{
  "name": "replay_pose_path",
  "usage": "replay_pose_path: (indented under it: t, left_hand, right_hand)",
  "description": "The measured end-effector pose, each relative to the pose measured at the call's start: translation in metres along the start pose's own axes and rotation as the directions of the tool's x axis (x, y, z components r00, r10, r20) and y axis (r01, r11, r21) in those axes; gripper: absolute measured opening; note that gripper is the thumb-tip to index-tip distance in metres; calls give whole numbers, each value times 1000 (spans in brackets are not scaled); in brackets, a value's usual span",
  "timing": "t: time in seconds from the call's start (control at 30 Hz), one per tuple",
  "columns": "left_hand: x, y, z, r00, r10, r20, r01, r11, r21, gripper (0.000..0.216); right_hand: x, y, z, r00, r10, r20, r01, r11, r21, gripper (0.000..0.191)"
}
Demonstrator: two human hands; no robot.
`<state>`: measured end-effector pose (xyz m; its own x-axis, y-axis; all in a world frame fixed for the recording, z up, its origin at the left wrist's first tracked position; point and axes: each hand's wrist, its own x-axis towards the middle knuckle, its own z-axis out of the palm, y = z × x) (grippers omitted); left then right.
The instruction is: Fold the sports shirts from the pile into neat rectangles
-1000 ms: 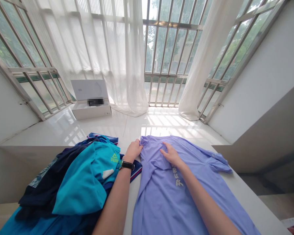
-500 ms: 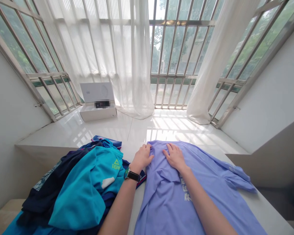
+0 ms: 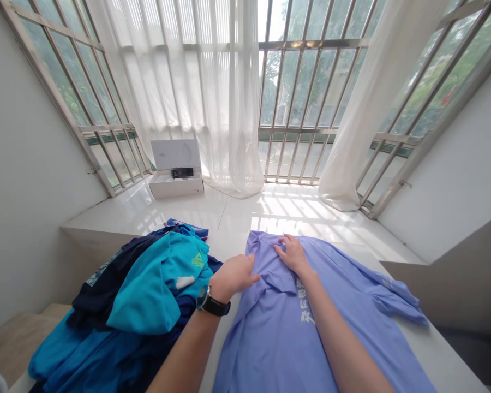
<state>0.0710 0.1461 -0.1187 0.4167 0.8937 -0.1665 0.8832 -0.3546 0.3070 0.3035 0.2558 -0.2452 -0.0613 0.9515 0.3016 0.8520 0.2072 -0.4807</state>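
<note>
A lilac T-shirt (image 3: 278, 333) with white characters on the chest lies spread face up on the white table (image 3: 437, 349). My right hand (image 3: 291, 254) rests flat near its collar, fingers stretched out on the cloth. My left hand (image 3: 234, 274), with a black watch on the wrist, lies on the shirt's left shoulder edge; its fingers are slightly bent and pressed on the fabric, holding nothing that I can make out.
A heap of turquoise and navy clothes (image 3: 147, 295) lies on the table's left side. Beyond is a glossy white bay-window ledge (image 3: 294, 215) with an open white box (image 3: 175, 172), sheer curtains (image 3: 213, 98) and metal window bars.
My left hand has slid back toward me along the shirt's left edge. My right hand stays near the collar. The camera has turned a little to the left.
</note>
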Motion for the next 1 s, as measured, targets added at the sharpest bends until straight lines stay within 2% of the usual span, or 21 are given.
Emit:
replay_pose_path:
  t: [0.07, 0.13, 0.37, 0.47, 0.57, 0.67, 0.77, 0.83, 0.93, 1.0]
  left_hand:
    - [-27, 5, 7, 997, -44, 62, 42, 999, 33, 29]
    - [-51, 11, 19, 994, -83, 71, 80, 996, 49, 27]
    - [-102, 24, 58, 964, -264, -21, 264, 964, 0, 19]
    - [-118, 23, 67, 952, -296, -71, 293, 955, -53, 14]
    - [-131, 27, 71, 937, -307, -167, 281, 946, -162, 18]
    - [-137, 38, 63, 950, -201, -237, 135, 954, -268, 27]
    - [-130, 44, 45, 988, 22, -153, -69, 950, -305, 28]
    - [-112, 39, 31, 986, 117, -118, -145, 953, -267, 25]
    - [-61, 19, 11, 965, 106, -238, -138, 983, -120, 24]
    - [-16, 1, 3, 960, 80, -268, -86, 996, -10, 25]
  right_hand:
    - [3, -1, -3, 1000, -13, 0, 13, 999, 47, 19]
    - [6, -2, -6, 1000, -26, -3, 27, 996, 87, 14]
    - [8, -9, -13, 1000, -1, 5, 0, 977, 212, 13]
    - [8, -13, -17, 1000, 29, -2, -28, 973, 231, 13]
    - [12, -17, -24, 998, 61, -6, -58, 967, 247, 16]
    - [17, -21, -35, 995, 99, 16, -99, 963, 249, 20]
    - [20, -21, -47, 988, 128, 90, -146, 961, 234, 19]
    - [19, -19, -53, 976, 143, 166, -178, 958, 224, 16]
    - [15, -14, -60, 939, 173, 296, -243, 945, 218, 20]
    - [12, -10, -63, 902, 191, 388, -294, 929, 225, 28]
